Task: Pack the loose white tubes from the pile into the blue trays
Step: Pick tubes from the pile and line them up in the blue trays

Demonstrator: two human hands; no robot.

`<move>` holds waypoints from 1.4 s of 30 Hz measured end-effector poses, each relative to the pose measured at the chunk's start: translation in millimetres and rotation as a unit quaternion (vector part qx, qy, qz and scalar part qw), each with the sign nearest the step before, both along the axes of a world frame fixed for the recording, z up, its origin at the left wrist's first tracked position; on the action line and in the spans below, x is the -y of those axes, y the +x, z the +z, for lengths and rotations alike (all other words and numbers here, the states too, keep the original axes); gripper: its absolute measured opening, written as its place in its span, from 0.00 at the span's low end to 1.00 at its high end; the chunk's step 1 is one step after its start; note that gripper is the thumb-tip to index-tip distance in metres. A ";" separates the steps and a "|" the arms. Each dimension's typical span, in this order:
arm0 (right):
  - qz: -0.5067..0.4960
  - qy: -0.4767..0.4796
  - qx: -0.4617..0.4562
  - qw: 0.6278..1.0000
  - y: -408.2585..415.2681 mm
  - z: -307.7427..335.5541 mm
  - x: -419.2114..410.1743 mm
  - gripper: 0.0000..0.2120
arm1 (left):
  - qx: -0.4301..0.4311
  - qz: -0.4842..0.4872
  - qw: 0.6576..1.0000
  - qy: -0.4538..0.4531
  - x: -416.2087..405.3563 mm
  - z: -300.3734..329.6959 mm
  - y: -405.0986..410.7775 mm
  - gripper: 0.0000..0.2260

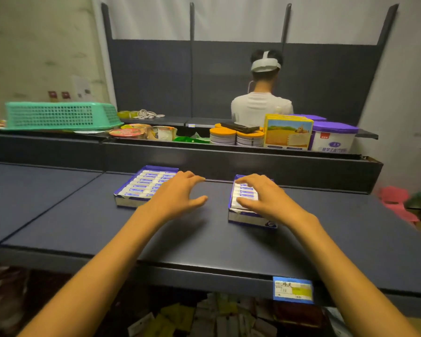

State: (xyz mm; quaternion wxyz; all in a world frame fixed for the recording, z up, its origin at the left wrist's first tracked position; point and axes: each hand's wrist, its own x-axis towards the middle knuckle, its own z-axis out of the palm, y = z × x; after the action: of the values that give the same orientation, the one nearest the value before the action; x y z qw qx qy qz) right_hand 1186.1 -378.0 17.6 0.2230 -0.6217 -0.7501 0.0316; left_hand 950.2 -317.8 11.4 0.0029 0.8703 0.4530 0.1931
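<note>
surveying from my remote seat, i note the dark shelf carries two blue trays: the left tray and the right tray, well apart, both lined with white tubes. no loose pile is in view. my right hand lies flat, fingers straight, on the right tray's tubes, likely seating them. my left hand hovers released beside the left tray.

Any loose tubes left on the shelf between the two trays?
No: the shelf between the left tray and right tray is bare.
</note>
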 end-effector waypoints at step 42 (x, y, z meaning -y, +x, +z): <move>0.283 0.055 0.118 0.950 -796.9 -31.0 -179.0 0.24 | -0.050 0.332 0.942 0.012 -7.1 -29.3 -788.2 0.24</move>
State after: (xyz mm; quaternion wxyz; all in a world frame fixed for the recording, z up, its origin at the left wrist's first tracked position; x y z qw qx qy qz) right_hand 389.2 -199.0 -13.4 0.1489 -0.3701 -0.9167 -0.0215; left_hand 161.9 -310.7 -17.9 -0.0946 0.6793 0.7132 0.1447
